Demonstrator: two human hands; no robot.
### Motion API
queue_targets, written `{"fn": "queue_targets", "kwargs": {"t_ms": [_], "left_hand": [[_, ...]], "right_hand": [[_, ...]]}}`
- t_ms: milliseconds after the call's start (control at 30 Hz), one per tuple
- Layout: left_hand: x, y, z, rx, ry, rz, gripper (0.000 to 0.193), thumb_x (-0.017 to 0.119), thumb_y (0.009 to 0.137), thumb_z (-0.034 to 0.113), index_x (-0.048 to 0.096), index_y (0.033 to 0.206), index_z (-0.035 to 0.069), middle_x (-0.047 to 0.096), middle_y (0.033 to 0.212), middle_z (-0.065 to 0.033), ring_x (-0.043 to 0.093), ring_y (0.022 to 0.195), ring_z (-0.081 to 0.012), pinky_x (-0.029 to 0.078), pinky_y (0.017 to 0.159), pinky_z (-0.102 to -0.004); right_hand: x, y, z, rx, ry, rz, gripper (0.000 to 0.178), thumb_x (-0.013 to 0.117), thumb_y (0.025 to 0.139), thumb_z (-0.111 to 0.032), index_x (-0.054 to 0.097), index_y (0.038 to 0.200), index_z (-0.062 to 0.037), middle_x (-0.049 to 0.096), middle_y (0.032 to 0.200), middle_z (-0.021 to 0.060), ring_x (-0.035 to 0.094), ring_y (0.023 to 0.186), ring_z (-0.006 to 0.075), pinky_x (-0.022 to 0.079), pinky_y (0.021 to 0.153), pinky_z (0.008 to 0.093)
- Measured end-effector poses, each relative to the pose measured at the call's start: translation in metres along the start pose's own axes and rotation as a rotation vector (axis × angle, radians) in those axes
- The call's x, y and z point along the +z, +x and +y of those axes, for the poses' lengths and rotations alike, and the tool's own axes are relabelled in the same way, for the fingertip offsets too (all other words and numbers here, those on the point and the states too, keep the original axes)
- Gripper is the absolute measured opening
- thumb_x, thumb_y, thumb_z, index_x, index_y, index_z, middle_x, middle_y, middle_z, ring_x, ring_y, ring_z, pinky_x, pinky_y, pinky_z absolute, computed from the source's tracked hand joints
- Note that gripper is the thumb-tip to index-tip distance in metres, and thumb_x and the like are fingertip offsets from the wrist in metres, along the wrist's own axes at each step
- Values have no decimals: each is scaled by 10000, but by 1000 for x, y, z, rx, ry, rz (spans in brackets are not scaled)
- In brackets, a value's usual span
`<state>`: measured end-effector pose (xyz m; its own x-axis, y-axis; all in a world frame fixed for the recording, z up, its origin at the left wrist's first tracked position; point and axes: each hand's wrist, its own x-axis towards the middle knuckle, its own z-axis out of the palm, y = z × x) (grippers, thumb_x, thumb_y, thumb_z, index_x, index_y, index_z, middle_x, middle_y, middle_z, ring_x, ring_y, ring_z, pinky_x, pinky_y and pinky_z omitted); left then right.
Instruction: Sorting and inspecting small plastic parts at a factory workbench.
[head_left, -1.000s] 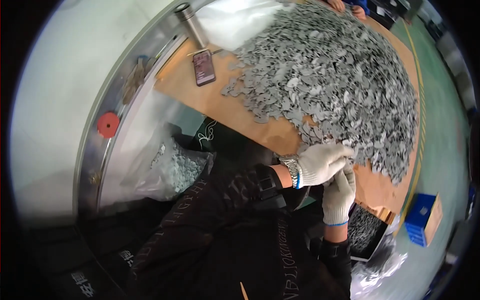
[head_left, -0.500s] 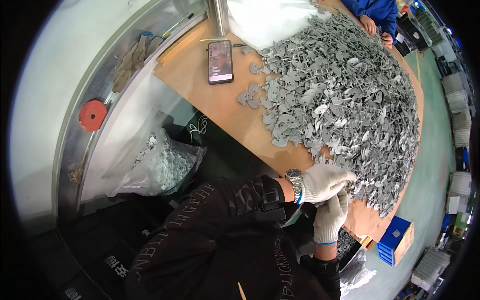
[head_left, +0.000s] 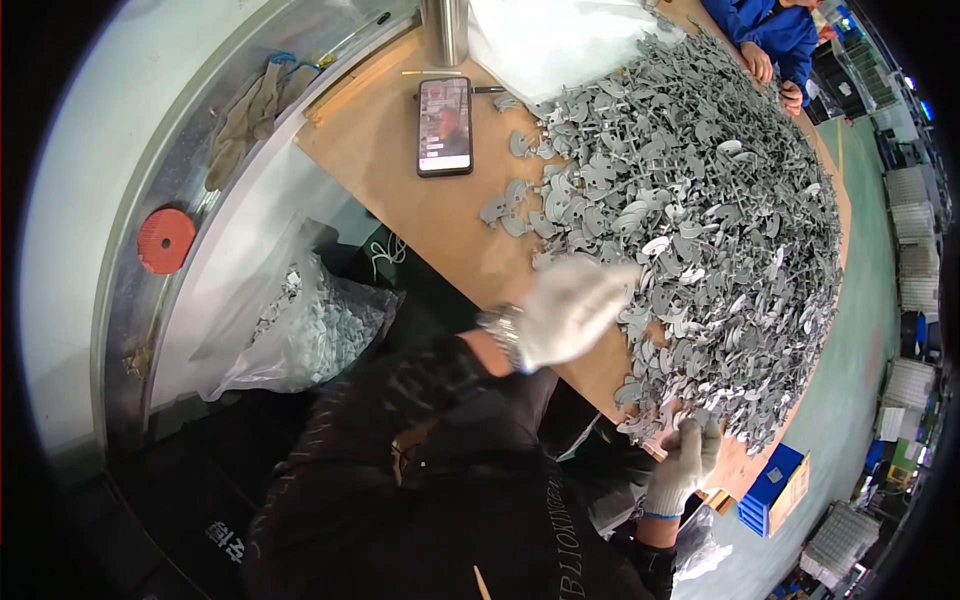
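A wide heap of flat, curved grey metal pieces [head_left: 700,230] covers much of the brown tabletop [head_left: 385,185]. Over the heap's left edge is my left hand [head_left: 575,310], in a white knit glove and smeared by motion. Its fingers are too blurred to show whether they hold a piece. At the near edge of the heap, my right hand [head_left: 688,460], gloved in the same white knit, has its fingers bent together in a pinch. Whatever lies between those fingertips is too small to make out. Loose grey pieces surround both hands.
A phone [head_left: 445,127] lies left of the heap, near a metal post [head_left: 445,35]. White sheeting [head_left: 555,45] lies behind. Across the table are a co-worker's hands [head_left: 757,62]. A clear bag of pieces [head_left: 320,335] sits lower left; a blue bin [head_left: 770,490] stands lower right.
My hands were together at the heap's near edge and are now apart. The left has swung up and left; the right has shifted slightly right and down. The view has also shifted a little.
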<state>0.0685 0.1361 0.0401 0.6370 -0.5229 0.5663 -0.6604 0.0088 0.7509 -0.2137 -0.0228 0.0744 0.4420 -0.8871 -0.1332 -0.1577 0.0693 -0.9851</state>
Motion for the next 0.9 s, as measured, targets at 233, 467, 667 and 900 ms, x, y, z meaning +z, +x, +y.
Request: {"fn": "queue_targets", "kwargs": {"t_ms": [233,467,667,900], "left_hand": [[-169,2,-117,21,765,301,548,803,938,243,582,1393,32,709,1235,-117,638,1175,-390,471,1070,-571],[-188,10,-143,-93,845,132,886,850,895,334,387,1614,101,696,1273,-128,575,1301,-432,347,1192,-622],[-184,19,-135,4,893,-18,892,863,872,360,407,1611,160,690,1282,-151,558,1316,-449,346,1202,-626],[-184,15,-138,3,852,111,918,888,844,340,416,1598,114,681,1297,-172,572,1311,-433,356,1208,-623]], "right_hand": [[-48,-2,31,91,-52,254,181,671,1050,-104,655,1215,-32,696,891,35,518,606,50,407,545,205],[-35,-1,35,140,-42,232,168,682,1053,-130,661,1189,-34,690,910,18,520,632,43,406,559,199],[-27,-2,31,164,-41,203,152,686,1048,-110,667,1178,-35,690,925,18,539,654,53,443,586,208],[-25,-4,35,168,-7,178,195,675,1039,-50,673,1232,-28,697,957,27,572,707,69,492,656,221]]}}
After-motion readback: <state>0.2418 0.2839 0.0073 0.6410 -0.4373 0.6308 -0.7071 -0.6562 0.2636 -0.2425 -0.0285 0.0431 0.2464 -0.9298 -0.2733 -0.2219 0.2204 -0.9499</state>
